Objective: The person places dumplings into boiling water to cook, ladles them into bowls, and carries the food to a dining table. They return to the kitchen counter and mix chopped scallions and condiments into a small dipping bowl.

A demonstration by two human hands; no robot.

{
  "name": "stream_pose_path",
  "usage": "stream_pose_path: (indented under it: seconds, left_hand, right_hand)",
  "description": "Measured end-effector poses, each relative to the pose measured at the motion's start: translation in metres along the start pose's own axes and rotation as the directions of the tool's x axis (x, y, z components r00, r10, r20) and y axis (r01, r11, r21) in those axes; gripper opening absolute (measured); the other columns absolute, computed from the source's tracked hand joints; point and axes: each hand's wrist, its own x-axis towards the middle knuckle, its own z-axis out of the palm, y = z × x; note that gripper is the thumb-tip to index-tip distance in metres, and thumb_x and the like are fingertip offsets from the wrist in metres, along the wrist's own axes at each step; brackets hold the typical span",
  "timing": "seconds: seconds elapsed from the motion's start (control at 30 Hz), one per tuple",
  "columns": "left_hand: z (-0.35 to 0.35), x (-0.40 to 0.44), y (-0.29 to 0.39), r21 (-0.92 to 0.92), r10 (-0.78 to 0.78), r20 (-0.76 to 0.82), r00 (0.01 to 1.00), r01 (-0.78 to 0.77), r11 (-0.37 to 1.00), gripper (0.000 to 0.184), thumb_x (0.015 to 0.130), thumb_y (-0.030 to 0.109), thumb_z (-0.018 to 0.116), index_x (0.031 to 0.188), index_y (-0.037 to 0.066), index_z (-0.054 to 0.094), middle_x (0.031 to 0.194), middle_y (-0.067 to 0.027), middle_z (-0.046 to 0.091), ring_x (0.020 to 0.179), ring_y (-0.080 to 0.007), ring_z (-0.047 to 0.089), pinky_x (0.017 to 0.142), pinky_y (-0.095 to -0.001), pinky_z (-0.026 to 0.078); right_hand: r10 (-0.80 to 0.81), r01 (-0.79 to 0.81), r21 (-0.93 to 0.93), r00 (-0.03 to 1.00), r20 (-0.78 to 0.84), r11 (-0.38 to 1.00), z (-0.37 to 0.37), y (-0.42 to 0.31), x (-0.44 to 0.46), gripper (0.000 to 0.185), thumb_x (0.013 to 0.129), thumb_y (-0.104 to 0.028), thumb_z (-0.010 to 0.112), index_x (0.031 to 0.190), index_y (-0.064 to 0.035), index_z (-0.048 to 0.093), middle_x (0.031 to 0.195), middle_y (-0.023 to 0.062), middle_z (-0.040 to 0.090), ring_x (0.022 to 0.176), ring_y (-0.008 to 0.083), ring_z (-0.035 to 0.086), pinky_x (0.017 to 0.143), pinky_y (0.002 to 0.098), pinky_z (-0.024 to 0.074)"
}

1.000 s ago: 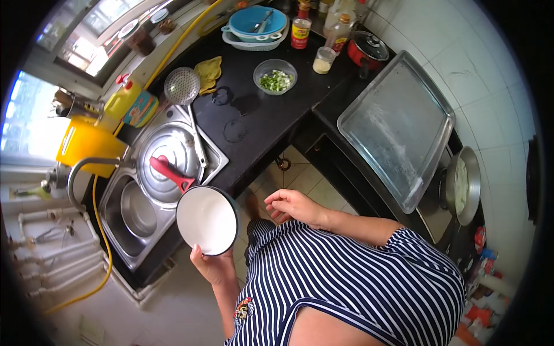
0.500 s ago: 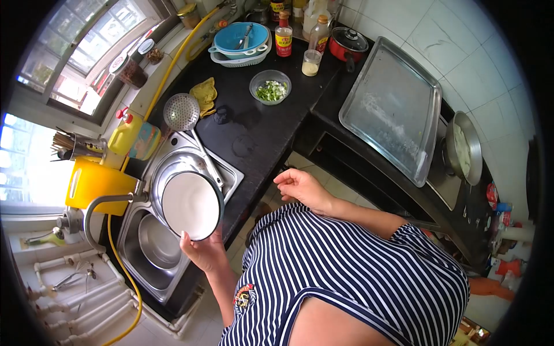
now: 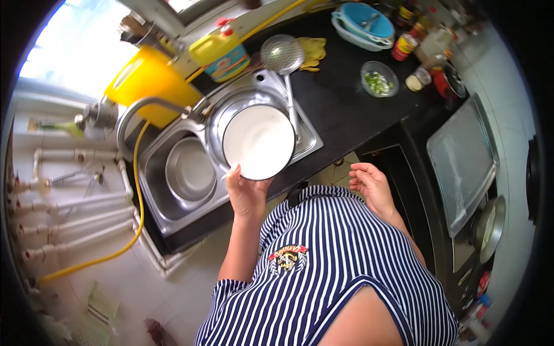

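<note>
My left hand (image 3: pixel 246 197) grips the near rim of a white bowl with a dark edge (image 3: pixel 258 142), thumb on the inner side and fingers behind. The bowl is held up over the right basin of the steel sink (image 3: pixel 154 202), its white inside facing me. My right hand (image 3: pixel 372 185) hangs in front of the counter edge, fingers loosely bent, with nothing visible in it. Behind the bowl, a perforated skimmer (image 3: pixel 282 53) lies with its handle across the sink's right side. A round metal pan (image 3: pixel 191 169) sits in the left basin, near the curved faucet (image 3: pixel 130 109).
Along the back stand a yellow bucket (image 3: pixel 141 86), a yellow detergent jug (image 3: pixel 222 55) and a yellow cloth (image 3: pixel 312 53). Further right are a bowl of chopped greens (image 3: pixel 379 79), a blue basin (image 3: pixel 363 20), sauce bottles and a metal tray (image 3: pixel 461 161). A yellow hose (image 3: pixel 138 190) loops down left.
My view has turned toward the sink, so the counter things appear shifted right. The left hand still holds the bowl over the sink; my right hand has lowered nearer my body.
</note>
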Motion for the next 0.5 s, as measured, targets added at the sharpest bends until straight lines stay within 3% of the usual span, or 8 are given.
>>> stream_pose_path:
  seconds: [0.23,0.33,0.5]
  left_hand:
    - [-0.049,-0.034,0.005,0.032,0.111,-0.214,0.971,-0.107,0.994,0.068,0.083,0.044,0.06,0.138,0.01,0.04,0.135,-0.0115,0.05,0.121,-0.0281,0.051,0.097,-0.049,0.049]
    - [-0.081,-0.043,0.016,0.087,0.226,-0.415,0.882,-0.209,0.974,0.067,0.082,0.043,0.065,0.135,0.008,0.042,0.127,-0.013,0.049,0.116,-0.0275,0.053,0.092,-0.0473,0.053]
    - [-0.156,-0.043,0.046,0.221,0.315,-0.557,0.768,-0.228,0.948,0.07,0.08,0.042,0.07,0.134,0.01,0.04,0.127,-0.0163,0.045,0.116,-0.0297,0.051,0.095,-0.0498,0.051]
  right_hand:
    - [0.065,-0.061,-0.05,0.994,0.084,0.997,-0.007,0.005,0.012,0.02,0.097,-0.009,0.05,0.113,0.0,0.058,0.097,0.007,0.061,0.082,0.0113,0.059,0.077,0.0246,0.0512]
    - [0.086,-0.069,-0.144,0.989,0.12,0.987,0.003,0.004,0.02,0.021,0.098,-0.01,0.049,0.114,0.0002,0.059,0.098,0.0073,0.061,0.083,0.0115,0.058,0.077,0.0251,0.0515]
    - [0.073,-0.047,-0.154,0.983,0.168,0.987,0.004,0.007,0.027,0.021,0.098,-0.011,0.05,0.113,-0.0005,0.06,0.097,0.0067,0.061,0.083,0.0107,0.059,0.076,0.0246,0.0514]
